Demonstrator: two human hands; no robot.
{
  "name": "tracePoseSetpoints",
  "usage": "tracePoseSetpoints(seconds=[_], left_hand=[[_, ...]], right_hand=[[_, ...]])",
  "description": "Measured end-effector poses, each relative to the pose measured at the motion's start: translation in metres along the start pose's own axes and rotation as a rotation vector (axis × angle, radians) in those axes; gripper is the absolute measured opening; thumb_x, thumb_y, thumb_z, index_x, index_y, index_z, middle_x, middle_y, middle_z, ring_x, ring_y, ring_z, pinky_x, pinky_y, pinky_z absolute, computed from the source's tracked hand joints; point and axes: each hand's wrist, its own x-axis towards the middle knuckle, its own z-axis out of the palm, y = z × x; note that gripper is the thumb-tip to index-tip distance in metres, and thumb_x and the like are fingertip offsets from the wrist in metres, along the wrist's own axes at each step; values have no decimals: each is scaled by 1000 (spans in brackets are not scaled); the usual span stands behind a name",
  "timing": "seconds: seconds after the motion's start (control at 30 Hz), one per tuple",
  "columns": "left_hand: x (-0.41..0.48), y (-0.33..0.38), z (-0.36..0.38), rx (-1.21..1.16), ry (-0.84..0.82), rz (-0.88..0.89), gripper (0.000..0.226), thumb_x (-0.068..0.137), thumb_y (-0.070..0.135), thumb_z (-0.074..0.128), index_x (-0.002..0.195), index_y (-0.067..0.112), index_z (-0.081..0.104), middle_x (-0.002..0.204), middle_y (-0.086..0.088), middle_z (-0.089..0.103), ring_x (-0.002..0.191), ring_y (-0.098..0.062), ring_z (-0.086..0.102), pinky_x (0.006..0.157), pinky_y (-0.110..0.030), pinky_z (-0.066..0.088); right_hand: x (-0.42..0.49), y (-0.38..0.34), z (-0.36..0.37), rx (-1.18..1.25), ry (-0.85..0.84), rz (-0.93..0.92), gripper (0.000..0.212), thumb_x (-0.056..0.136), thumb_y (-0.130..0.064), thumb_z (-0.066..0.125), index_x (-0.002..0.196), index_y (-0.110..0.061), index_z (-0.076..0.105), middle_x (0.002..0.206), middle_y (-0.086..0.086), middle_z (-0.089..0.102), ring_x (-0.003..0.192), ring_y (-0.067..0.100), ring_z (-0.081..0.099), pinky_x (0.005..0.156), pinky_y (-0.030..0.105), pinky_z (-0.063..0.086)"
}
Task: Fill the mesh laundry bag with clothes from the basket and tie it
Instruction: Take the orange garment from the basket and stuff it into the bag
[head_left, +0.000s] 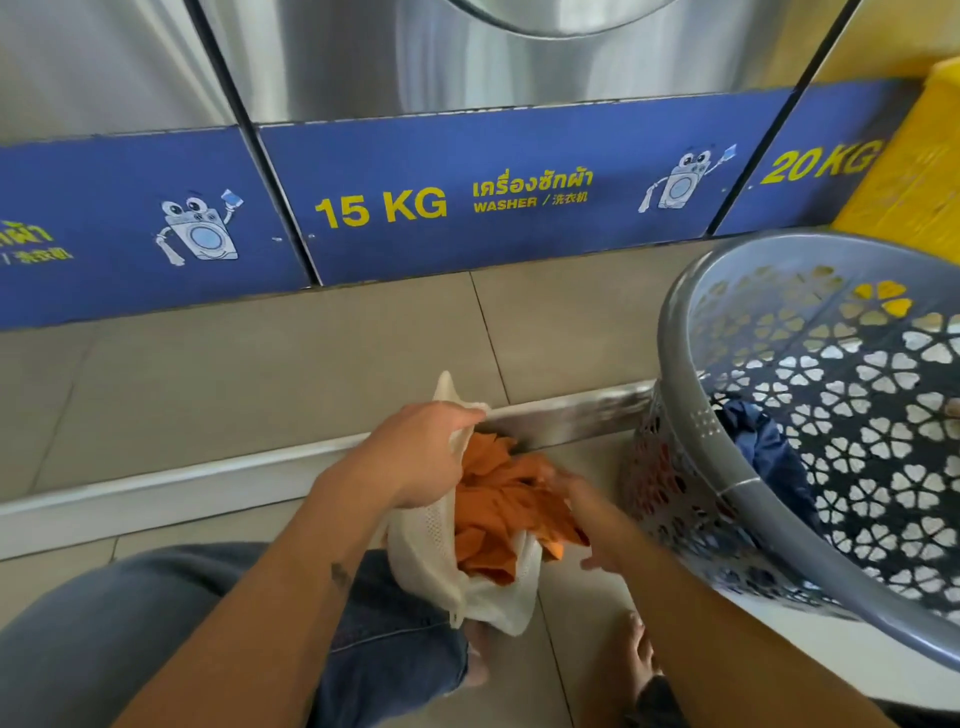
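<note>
A cream mesh laundry bag (431, 561) stands on the floor between my knees, its mouth held open. My left hand (421, 452) grips the bag's upper rim. An orange garment (498, 509) fills the bag's mouth and spills over its right side. My right hand (582, 499) presses on the orange garment at the bag's right edge, fingers partly buried in the cloth. To the right stands a grey perforated laundry basket (691, 322), tilted toward me, with a dark blue garment (769, 447) lying inside it.
Steel washers with blue panels (519, 197) marked 15 KG and 20 KG line the wall ahead. A low step with a metal edge (571, 410) runs across the tiled floor. My jeans-clad knee (208, 623) sits at lower left. A yellow object (914, 171) stands at upper right.
</note>
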Motion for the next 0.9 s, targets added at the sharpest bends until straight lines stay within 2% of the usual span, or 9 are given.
tracePoseSetpoints(seconds=[0.1, 0.2, 0.23, 0.37, 0.47, 0.57, 0.67, 0.8, 0.9], left_hand=[[1, 6, 0, 13, -108, -18, 55, 94, 19, 57, 136, 52, 43, 136, 0, 49, 102, -22, 52, 77, -30, 45], [3, 10, -3, 31, -118, -36, 57, 93, 18, 58, 137, 51, 42, 136, 0, 49, 106, -24, 52, 79, -31, 45], [4, 11, -4, 35, -112, -40, 57, 93, 19, 59, 138, 50, 42, 137, 0, 49, 110, -25, 53, 82, -33, 47], [9, 10, -7, 52, -83, -43, 61, 92, 15, 57, 140, 49, 40, 139, -2, 47, 108, -25, 53, 79, -31, 47], [8, 8, -9, 60, -80, -62, 69, 88, 9, 56, 143, 47, 37, 143, -4, 43, 113, -28, 52, 78, -30, 46], [5, 4, -9, 37, -47, -58, 69, 89, 10, 57, 143, 47, 36, 145, -5, 43, 116, -31, 52, 76, -31, 46], [1, 3, -12, -3, 36, -46, 72, 87, 8, 59, 144, 45, 35, 147, -6, 43, 122, -33, 50, 83, -36, 49], [-5, 4, -19, -88, 144, -7, 74, 83, 4, 56, 145, 41, 38, 150, -5, 40, 132, -31, 41, 101, -43, 43], [-12, 8, -24, -165, 125, 37, 76, 82, -3, 52, 138, 47, 45, 149, -2, 42, 126, -30, 45, 92, -38, 50]], right_hand=[[18, -5, 15, 106, 28, 24, 27, 97, -51, 53, 115, -34, 61, 109, 0, 68, 81, 13, 70, 54, 26, 56], [40, -25, 35, 42, 82, 21, 48, 95, -54, 54, 135, -26, 54, 131, 9, 63, 116, 33, 62, 100, 51, 52], [45, -31, 39, -6, 88, 6, 48, 94, -54, 55, 134, -27, 54, 131, 8, 62, 119, 34, 60, 105, 53, 49], [58, -38, 55, -189, 118, -3, 30, 88, -47, 62, 103, -22, 66, 97, 7, 72, 89, 23, 69, 86, 38, 59], [59, -26, 60, -187, 154, -124, 25, 89, -39, 61, 90, -17, 74, 87, 7, 74, 72, 17, 65, 69, 32, 56], [38, -31, 51, 94, 216, -224, 15, 78, -32, 71, 83, -21, 78, 86, 4, 78, 85, 25, 73, 81, 42, 62], [5, -43, 43, 334, 109, -301, 25, 68, -22, 70, 90, -15, 80, 92, 14, 79, 93, 37, 74, 86, 51, 61], [-42, -47, 60, 90, -44, -525, 16, 71, -21, 69, 84, -19, 78, 86, 5, 78, 85, 24, 75, 80, 36, 63], [-52, -34, 87, -291, -36, -672, 13, 85, -14, 63, 78, -21, 73, 79, -2, 73, 76, 13, 68, 67, 24, 57]])
